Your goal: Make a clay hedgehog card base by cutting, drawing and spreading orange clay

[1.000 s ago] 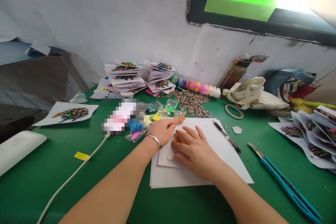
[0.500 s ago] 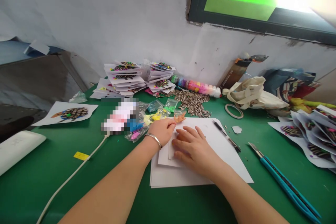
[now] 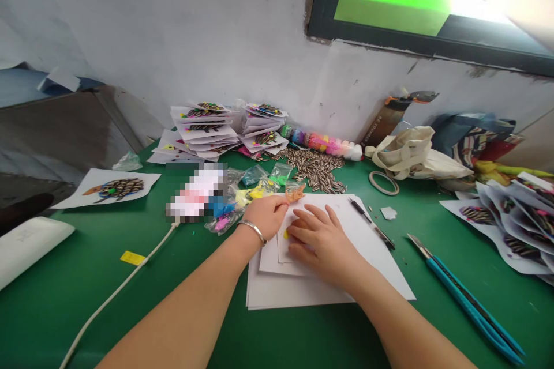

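Observation:
My left hand (image 3: 267, 218), with a silver bangle at its wrist, rests closed at the left edge of a small white sheet (image 3: 283, 255). Its fingertips face away, so whatever they pinch is hidden. Just beyond them lies a small clear bag of orange clay (image 3: 295, 191). My right hand (image 3: 322, 242) lies over the small sheet with its fingers spread. A bit of yellow clay (image 3: 285, 234) shows at the edge of its fingers. Larger white sheets (image 3: 372, 277) are stacked underneath, with a black pen (image 3: 371, 223) lying on their right side.
A blue utility knife (image 3: 467, 297) lies at the right, near a tape roll (image 3: 384, 183). Sunflower seeds (image 3: 318, 168) are heaped behind the sheets. Stacks of seed pictures (image 3: 210, 135), clay bags (image 3: 262, 187), a white cable (image 3: 116, 288) and a cloth bag (image 3: 419, 155) stand around.
My right hand has shifted slightly and its fingers have lifted a little, uncovering the yellow bit. The left hand stays in place.

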Motion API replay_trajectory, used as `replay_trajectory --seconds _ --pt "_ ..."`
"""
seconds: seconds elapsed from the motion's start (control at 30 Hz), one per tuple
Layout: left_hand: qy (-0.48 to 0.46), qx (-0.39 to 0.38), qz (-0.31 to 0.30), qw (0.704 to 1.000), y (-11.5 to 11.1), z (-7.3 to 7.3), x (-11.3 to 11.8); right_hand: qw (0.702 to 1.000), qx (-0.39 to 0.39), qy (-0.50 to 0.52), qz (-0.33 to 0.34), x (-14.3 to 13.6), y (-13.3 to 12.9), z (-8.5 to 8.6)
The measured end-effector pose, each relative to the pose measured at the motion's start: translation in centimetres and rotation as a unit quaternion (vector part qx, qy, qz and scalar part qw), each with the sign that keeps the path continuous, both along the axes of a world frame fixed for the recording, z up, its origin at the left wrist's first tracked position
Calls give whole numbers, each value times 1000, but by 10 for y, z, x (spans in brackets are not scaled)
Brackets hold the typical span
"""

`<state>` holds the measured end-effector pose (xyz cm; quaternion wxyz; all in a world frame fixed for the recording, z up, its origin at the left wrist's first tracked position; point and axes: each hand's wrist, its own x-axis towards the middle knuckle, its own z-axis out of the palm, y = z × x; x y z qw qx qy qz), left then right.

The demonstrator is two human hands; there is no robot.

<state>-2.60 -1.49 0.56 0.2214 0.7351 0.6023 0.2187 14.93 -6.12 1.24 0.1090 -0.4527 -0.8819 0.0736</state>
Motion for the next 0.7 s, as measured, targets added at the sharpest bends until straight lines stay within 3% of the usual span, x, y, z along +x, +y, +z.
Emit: replay_trajectory --seconds 0.13,0.4,0.7 --pt "-4 0 -3 1000 0 1 0 999 -7 30 -15 3 1 1" --pt "-4 -2 2 1000 -1 0 0 1000 7 -7 9 -3 -2 -2" --pt "-5 -1 -1 1000 -1 2 0 999 -16 46 -1 4 4 -2"
